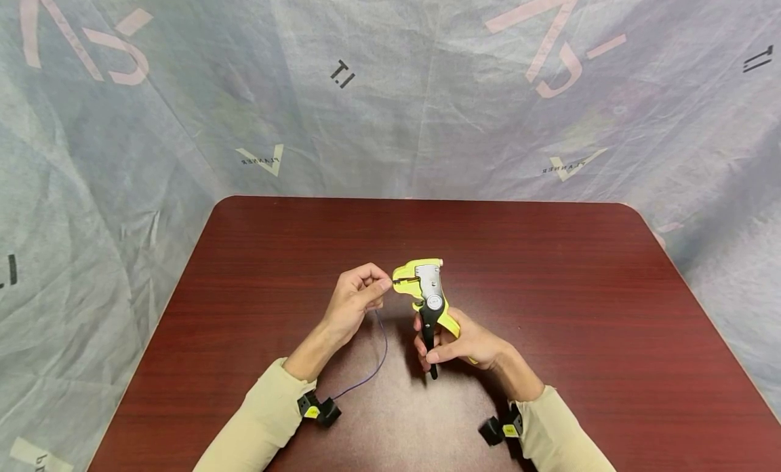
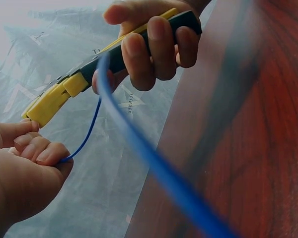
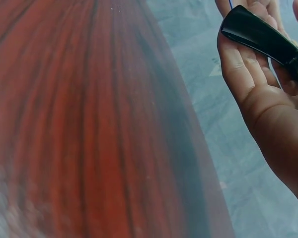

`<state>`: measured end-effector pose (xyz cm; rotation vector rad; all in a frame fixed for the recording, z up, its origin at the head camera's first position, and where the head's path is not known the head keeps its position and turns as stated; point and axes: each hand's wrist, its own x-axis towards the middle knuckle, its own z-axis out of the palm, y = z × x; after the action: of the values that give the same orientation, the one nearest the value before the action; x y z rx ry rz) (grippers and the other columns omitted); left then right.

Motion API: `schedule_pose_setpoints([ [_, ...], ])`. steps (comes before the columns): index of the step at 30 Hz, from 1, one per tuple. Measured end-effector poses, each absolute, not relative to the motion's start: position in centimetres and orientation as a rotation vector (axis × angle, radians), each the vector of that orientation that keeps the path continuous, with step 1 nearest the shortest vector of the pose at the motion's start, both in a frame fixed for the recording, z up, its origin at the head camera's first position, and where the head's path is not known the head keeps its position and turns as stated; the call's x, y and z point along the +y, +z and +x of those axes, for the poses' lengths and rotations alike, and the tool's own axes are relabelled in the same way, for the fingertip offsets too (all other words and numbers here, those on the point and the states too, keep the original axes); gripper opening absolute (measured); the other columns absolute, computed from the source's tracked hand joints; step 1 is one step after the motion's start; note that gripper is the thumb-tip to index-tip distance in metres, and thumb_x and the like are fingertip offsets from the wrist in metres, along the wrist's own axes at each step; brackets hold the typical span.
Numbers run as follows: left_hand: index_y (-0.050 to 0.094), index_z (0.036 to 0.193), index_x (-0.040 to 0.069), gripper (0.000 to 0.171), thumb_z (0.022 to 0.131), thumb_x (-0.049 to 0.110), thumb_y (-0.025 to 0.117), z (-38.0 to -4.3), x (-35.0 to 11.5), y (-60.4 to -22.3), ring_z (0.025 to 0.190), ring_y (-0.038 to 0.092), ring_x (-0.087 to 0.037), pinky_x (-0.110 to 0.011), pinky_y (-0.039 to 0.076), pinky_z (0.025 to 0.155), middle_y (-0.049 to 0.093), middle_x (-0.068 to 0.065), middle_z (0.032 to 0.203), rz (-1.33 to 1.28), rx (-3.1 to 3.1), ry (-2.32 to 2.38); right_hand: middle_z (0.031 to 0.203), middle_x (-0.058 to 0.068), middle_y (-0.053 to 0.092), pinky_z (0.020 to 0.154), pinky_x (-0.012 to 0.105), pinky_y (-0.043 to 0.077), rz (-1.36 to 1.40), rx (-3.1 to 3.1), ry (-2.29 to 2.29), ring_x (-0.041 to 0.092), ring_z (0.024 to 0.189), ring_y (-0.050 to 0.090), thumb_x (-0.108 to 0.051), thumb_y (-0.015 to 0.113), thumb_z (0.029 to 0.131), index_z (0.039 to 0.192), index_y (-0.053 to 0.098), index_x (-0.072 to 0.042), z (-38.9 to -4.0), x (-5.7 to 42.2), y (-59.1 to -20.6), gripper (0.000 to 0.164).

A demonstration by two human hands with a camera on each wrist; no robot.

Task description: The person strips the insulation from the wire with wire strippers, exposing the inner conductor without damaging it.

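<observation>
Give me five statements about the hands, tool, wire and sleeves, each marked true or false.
1. The right hand grips the yellow-and-black tool. True.
2. The wire is red. False: it is blue.
3. The left hand holds the wire close to the tool's yellow head. True.
4. The tool lies on the table. False: the right hand holds it above.
5. Both sleeves are black. False: they are beige.
</observation>
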<state>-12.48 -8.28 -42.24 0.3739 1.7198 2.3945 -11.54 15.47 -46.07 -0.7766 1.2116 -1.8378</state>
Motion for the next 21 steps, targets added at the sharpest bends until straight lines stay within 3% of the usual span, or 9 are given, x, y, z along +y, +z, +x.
schedule_pose_setpoints([
  [10,0.061,0.084,0.013,0.022,0.094,-0.005,0.054,-12.41,-8.26,-42.28,0.051,0.032,-0.003,-0.018,0.029,0.052,0.041,0.012,0.059,0.368,1.745,2.379,0.086,-0.004,0.062,0.067,0.028,0.057,-0.76,1.347,-1.801,0.012,0.072,0.063,0.007,0.068,0.087,0.11,0.033,0.014,-11.39,15.42,-46.08,0.041],
  [17,0.061,0.084,0.013,0.023,0.094,-0.005,0.053,-12.45,-8.42,-42.31,0.051,0.032,-0.003,-0.018,0.028,0.051,0.041,0.012,0.059,0.378,1.741,2.38,0.086,-0.003,0.059,0.07,0.029,0.058,-0.76,1.198,-1.825,0.012,0.077,0.063,0.011,0.065,0.088,0.113,0.046,-0.008,-11.07,15.21,-46.03,0.037],
  [21,0.061,0.084,0.014,0.023,0.095,-0.005,0.053,-12.51,-8.65,-42.36,0.051,0.033,-0.002,-0.018,0.028,0.051,0.042,0.012,0.059,0.38,1.74,2.382,0.083,-0.005,0.057,0.066,0.027,0.057,-0.757,1.245,-1.866,0.01,0.074,0.06,0.01,0.066,0.088,0.112,0.049,-0.009,-10.53,14.66,-46.1,0.035],
])
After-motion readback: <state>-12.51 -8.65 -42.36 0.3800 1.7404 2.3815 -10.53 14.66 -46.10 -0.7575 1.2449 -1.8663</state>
